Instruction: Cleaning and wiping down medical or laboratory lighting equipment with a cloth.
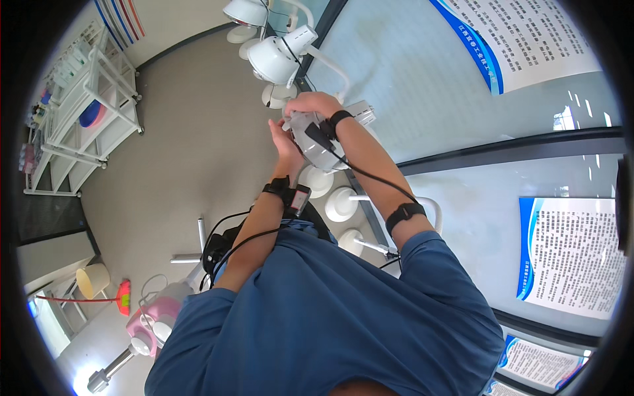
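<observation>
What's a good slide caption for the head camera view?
Left hand and right hand at a pale grey device beside a glass panel, with a white trolley to the left.

1. I see smooth plastic on the grey device (314, 154).
2. The lamp (272, 61) looks like glossy plastic to me.
3. The shirt (343, 310) reads as matt, creased cloth.
4. From my end, the pane (386, 79) looks like shiny glass.

Bright light glares on the glass panel (409, 99); edges bow.
</observation>
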`<state>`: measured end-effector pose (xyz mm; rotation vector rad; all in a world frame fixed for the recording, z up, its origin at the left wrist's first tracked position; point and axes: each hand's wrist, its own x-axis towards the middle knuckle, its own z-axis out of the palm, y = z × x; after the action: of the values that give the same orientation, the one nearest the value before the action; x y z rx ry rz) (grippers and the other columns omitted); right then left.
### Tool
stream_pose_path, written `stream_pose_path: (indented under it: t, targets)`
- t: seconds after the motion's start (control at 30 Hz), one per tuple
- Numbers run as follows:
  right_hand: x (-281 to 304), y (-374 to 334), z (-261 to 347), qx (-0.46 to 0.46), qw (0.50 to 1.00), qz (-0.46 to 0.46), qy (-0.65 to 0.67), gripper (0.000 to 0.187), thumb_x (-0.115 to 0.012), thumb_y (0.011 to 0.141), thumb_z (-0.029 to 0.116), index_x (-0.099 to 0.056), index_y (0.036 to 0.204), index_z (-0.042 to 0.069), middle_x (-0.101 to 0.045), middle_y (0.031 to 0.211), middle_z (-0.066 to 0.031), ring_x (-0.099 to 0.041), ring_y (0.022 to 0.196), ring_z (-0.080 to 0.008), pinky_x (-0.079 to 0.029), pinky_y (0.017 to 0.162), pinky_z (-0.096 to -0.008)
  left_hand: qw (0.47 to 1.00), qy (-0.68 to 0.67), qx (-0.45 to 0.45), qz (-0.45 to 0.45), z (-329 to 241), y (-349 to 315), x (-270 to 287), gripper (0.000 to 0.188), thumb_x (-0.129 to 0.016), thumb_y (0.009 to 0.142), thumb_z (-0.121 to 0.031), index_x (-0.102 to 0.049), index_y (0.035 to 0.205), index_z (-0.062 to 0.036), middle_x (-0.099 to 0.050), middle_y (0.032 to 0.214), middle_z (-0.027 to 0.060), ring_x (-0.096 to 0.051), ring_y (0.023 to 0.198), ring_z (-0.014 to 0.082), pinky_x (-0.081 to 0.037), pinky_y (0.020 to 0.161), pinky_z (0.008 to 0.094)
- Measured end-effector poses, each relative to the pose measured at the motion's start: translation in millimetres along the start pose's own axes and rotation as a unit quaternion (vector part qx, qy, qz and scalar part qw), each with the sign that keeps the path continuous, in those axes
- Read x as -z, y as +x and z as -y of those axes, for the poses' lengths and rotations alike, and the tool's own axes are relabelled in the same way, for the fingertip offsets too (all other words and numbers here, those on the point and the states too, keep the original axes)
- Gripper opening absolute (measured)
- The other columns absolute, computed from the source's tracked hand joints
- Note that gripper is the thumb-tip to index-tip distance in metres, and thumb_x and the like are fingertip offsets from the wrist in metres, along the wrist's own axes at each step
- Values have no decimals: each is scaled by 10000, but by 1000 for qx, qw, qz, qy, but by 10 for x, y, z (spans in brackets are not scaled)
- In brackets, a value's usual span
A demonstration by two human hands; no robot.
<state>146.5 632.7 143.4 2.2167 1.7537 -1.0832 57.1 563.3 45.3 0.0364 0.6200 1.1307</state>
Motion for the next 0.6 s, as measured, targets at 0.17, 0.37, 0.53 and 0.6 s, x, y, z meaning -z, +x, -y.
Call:
stream_pose_path:
  t: [0.17, 0.37, 0.53, 0.6]
  targets:
    - [-194, 57, 26, 37, 996, -58, -53, 405, -598, 668, 367, -682, 849, 14, -677, 855, -135, -637, 756, -303, -477, 648, -374, 994, -9, -22, -103, 44, 7, 5, 626, -348, 870, -650, -424, 1192, -119, -531, 1193, 154, -537, 1054, 288, -437, 887, 433]
    - [-436, -635, 66, 107, 972, -178, -106, 385, -623, 671, 350, -658, 809, -7, -663, 879, -182, -629, 847, -366, -497, 741, -428, 995, -23, -61, -78, 96, -24, -71, 642, -331, 886, -623, -476, 1188, -75, -542, 1171, 121, -524, 1072, 240, -420, 917, 402]
    - [-715, -842, -279, 338, 870, -353, -58, 377, -647, 634, 249, -636, 910, -7, -654, 964, -166, -585, 1030, -328, -414, 949, -433, 995, -91, -12, 40, 114, 198, 223, 525, -443, 878, -540, -448, 1126, -78, -530, 1100, 104, -522, 984, 232, -427, 869, 373]
    - [-863, -904, -480, 361, 859, -362, -26, 469, -678, 603, 202, -600, 1022, 6, -585, 1178, -150, -469, 1200, -326, -308, 1049, -435, 997, 15, -60, -47, 162, 211, 182, 467, -483, 870, -467, -428, 1135, -87, -517, 1093, 113, -517, 962, 226, -426, 855, 362]
